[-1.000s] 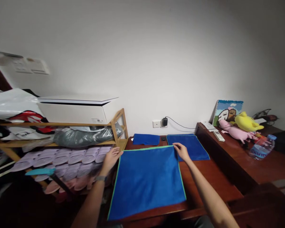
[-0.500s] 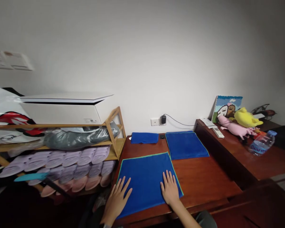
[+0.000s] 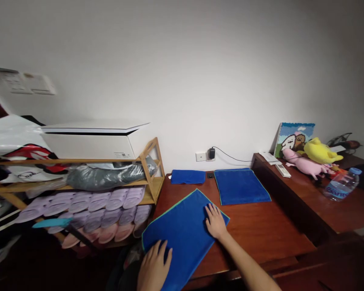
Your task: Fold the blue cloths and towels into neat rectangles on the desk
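Note:
A blue towel (image 3: 185, 230) with a green edge lies flat and turned at an angle on the brown wooden table (image 3: 245, 226); its near corner reaches the bottom of the view. My left hand (image 3: 154, 260) rests on its near left part, fingers apart. On the right part of the same towel lies my right hand (image 3: 214, 221), fingers spread and flat. Behind it, a second blue towel (image 3: 241, 186) is spread at the back right of the table. A folded blue towel (image 3: 188, 176) with a small white tag sits by the wall.
At left, a wooden rack (image 3: 154, 190) holds purple slippers (image 3: 91, 202), pink slippers and a white box (image 3: 87, 143). A black charger (image 3: 212, 152) is plugged into the wall. On the right desk are a remote (image 3: 283, 170), plush toys (image 3: 320, 151) and a water bottle (image 3: 341, 186).
The near towel has turned on the table, its far corner now pointing to the wall. My left hand moved nearer, my right hand slightly farther away. The view shifted a little left.

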`<state>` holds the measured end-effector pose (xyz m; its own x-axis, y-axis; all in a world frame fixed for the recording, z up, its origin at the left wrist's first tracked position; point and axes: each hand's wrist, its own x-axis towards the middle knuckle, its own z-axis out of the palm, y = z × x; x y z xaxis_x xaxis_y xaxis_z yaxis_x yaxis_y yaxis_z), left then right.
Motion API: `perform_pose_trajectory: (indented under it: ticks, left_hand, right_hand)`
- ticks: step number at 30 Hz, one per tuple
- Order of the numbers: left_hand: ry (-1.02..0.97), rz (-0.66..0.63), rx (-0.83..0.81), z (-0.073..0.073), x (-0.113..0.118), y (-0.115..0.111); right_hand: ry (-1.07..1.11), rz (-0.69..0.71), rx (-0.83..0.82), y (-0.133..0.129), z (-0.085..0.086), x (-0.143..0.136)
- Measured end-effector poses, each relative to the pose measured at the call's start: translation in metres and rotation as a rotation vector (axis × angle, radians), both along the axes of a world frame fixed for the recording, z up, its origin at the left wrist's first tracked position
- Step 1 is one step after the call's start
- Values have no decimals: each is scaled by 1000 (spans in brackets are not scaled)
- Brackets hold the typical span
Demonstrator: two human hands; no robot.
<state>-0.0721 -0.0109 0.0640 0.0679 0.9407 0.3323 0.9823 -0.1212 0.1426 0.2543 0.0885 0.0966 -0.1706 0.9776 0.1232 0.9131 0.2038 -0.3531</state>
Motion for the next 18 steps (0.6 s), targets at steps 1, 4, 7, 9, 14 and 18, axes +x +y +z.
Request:
perform_pose_trajectory:
  ticks: [1,4,7,9,14,18]
  left_hand:
    - [2,-16,25,8,0,15]
    - [-1,-131,59,23,-8,62]
    - [23,-148,-3,18,-22,92]
    - [44,-96,-53,8,-25,92]
    - [48,66,-50,-13,1,41]
    - [19,53,9,-17,18,10]
  right_hand:
    - [7,-111,-1,-6,-7,-9]
    - [-9,-305,-52,-24,-33,-32]
    - [-22,-295,-79,-23,-46,-36]
    - [-23,-231,-85,-5,-40,-28]
    - [-81,83,-152,61,10,1]
    - [-80,-9,-108,65,21,-8]
